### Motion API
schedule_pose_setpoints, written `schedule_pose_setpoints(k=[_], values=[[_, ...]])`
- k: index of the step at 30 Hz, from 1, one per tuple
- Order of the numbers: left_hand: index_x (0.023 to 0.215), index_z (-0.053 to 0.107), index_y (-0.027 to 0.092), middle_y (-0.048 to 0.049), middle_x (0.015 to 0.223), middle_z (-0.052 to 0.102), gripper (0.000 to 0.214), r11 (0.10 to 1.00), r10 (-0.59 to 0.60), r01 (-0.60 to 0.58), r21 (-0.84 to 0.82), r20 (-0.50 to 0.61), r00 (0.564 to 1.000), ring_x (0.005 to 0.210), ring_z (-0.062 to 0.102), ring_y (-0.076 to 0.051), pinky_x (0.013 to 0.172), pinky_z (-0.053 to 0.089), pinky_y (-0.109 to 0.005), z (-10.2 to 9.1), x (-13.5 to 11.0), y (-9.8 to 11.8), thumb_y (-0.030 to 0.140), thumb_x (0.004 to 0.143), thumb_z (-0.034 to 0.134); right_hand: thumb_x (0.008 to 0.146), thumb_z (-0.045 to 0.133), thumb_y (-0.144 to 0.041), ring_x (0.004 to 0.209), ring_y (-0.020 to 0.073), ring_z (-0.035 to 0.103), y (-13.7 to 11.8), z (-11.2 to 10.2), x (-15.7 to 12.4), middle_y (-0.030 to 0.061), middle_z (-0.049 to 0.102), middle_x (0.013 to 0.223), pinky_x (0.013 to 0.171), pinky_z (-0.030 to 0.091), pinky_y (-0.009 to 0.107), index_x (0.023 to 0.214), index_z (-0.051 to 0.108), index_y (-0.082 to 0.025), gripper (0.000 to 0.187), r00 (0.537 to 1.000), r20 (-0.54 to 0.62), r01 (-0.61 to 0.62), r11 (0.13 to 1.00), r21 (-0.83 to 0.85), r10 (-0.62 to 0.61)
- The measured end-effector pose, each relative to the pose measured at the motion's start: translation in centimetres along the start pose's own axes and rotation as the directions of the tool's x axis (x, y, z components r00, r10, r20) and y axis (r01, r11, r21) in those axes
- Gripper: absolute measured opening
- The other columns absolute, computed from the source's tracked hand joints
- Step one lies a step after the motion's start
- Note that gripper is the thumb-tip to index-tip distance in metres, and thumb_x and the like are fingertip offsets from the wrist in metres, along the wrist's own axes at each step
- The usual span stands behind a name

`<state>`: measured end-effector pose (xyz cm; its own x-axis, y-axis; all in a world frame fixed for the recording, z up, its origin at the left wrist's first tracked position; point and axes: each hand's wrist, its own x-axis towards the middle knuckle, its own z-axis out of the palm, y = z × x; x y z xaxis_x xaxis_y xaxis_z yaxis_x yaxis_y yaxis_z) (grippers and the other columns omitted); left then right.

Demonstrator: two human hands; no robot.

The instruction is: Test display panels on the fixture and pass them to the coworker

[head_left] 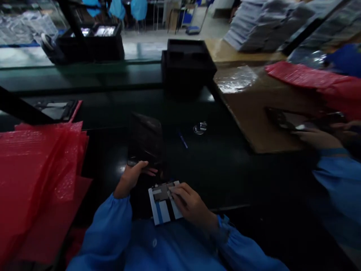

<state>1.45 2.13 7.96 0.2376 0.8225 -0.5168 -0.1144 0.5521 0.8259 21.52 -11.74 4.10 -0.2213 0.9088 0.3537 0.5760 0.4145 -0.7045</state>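
My left hand (133, 177) grips the near edge of a dark, glossy flat panel (146, 141) that lies on the dark worktop (214, 169). My right hand (189, 203) rests with its fingers curled on a white, blue and grey flat board (163, 205) close to my body. Both my sleeves are blue. The picture is dim and a little blurred.
A stack of red bubble-wrap bags (39, 177) lies at my left. Black trays (187, 64) stand at the back. A cardboard sheet (254, 109) lies to the right, where another person's hand (318, 137) in a blue sleeve holds a dark part. A small shiny disc (200, 128) and a blue pen (183, 141) lie mid-table.
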Motion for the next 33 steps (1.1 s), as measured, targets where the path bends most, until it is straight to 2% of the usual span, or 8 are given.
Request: schedule_pose_setpoints(k=[4,9,13,16,21,28,31,33], values=[[0.066,0.072,0.01,-0.012,0.069,0.076,0.025,0.997,-0.009,0.015,-0.081,0.079,0.997,0.07,0.075,-0.03,0.065,0.061,-0.037,-0.7,0.0,0.1,0.033,0.06,0.079,0.096,0.048,-0.008,0.078,0.018,0.063,0.0,0.0,-2.7,0.0076,0.063,0.092,0.064,0.057,0.029,0.118,0.061,-0.021,0.028,0.999,0.017,0.04,0.991,-0.129,-0.038],[0.071,0.076,0.008,-0.0145,0.077,0.078,0.023,0.992,0.041,-0.026,-0.123,0.126,0.991,0.08,0.076,-0.031,0.078,0.062,-0.043,-1.2,0.1,-0.1,0.031,0.07,0.075,0.093,0.054,-0.007,0.07,0.0174,0.059,0.3,0.4,-3.2,0.0059,0.062,0.084,0.06,0.053,0.03,0.133,0.059,-0.018,0.041,0.986,0.072,0.163,0.956,-0.245,-0.15],[0.076,0.076,0.007,-0.0162,0.084,0.078,0.024,0.99,0.051,-0.027,-0.141,0.169,0.984,0.087,0.076,-0.034,0.082,0.061,-0.047,-1.2,0.1,-0.1,0.031,0.073,0.072,0.095,0.055,-0.009,0.069,0.0167,0.058,0.3,0.5,-2.9,0.0056,0.062,0.082,0.058,0.05,0.03,0.127,0.062,-0.017,0.034,0.974,0.114,0.22,0.929,-0.299,-0.194],[0.074,0.076,0.008,-0.0155,0.08,0.078,0.023,0.988,0.045,-0.019,-0.151,0.167,0.985,0.086,0.076,-0.035,0.085,0.06,-0.049,-1.2,0.1,0.0,0.03,0.072,0.072,0.099,0.052,-0.012,0.069,0.0163,0.058,0.1,0.6,-2.7,0.0054,0.061,0.08,0.059,0.05,0.03,0.12,0.064,-0.015,0.025,0.97,0.109,0.24,0.908,-0.344,-0.215],[0.066,0.073,0.011,-0.0126,0.076,0.077,0.018,0.981,0.07,-0.038,-0.19,0.167,0.983,0.085,0.076,-0.034,0.084,0.06,-0.049,-1.1,0.1,0.1,0.028,0.072,0.07,0.1,0.051,-0.013,0.07,0.0161,0.057,-0.2,0.7,-2.3,0.0057,0.062,0.078,0.058,0.048,0.029,0.113,0.065,-0.012,0.019,0.965,0.105,0.264,0.897,-0.354,-0.242],[0.05,0.062,0.016,-0.0052,0.061,0.07,0.022,0.951,0.088,-0.047,-0.304,0.123,0.988,0.078,0.076,-0.033,0.077,0.061,-0.046,-1.1,0.2,0.0,0.023,0.068,0.072,0.095,0.057,-0.012,0.073,0.0195,0.059,-0.6,1.2,-2.1,0.0076,0.067,0.08,0.06,0.047,0.034,0.104,0.069,-0.012,0.015,0.972,0.132,0.229,0.896,-0.381,-0.192],[0.049,0.063,0.016,-0.0035,0.055,0.068,0.023,0.925,0.104,-0.046,-0.378,0.135,0.985,0.078,0.076,-0.033,0.077,0.06,-0.044,-1.1,0.3,-0.2,0.02,0.069,0.073,0.094,0.056,-0.011,0.072,0.0203,0.06,-0.7,1.2,-2.1,0.0074,0.067,0.078,0.059,0.048,0.035,0.106,0.069,-0.014,0.018,0.973,0.124,0.227,0.907,-0.354,-0.195],[0.053,0.067,0.016,-0.0048,0.059,0.071,0.019,0.91,0.118,-0.038,-0.412,0.171,0.978,0.081,0.077,-0.033,0.079,0.059,-0.044,-1.2,0.4,-0.6,0.02,0.07,0.074,0.095,0.054,-0.012,0.071,0.0196,0.06,-0.8,0.9,-1.8,0.0068,0.066,0.077,0.059,0.05,0.033,0.106,0.069,-0.015,0.018,0.981,0.098,0.19,0.938,-0.29,-0.168]])
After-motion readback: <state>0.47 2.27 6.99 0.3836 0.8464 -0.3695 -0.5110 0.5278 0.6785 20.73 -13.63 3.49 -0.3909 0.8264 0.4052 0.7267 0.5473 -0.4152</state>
